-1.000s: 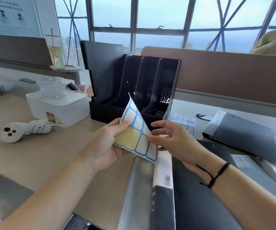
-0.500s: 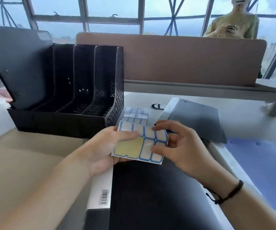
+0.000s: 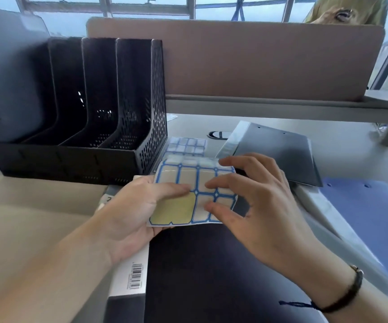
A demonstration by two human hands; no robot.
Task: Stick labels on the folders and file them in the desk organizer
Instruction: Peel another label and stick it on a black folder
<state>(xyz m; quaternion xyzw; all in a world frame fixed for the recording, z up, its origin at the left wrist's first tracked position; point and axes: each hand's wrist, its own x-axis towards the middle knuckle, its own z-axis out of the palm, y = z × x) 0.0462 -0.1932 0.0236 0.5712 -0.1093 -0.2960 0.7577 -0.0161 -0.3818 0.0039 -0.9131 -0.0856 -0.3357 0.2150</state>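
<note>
Your left hand pinches the label sheet; right hand hovers loose-fingered; sheet looks thin, floppy; peel at a corner.

- Only one view: a wide-angle camera on the person's head, looking forward and down over the bench.
- It sits close above both forearms, which enter from the bottom edge; the left hand and right hand meet near the middle of the frame.
- The organizer stands at upper left, and a partition with windows behind it fills the top.
- Straight lines bend towards the edges.
- With no second view, nothing is shared.
</note>
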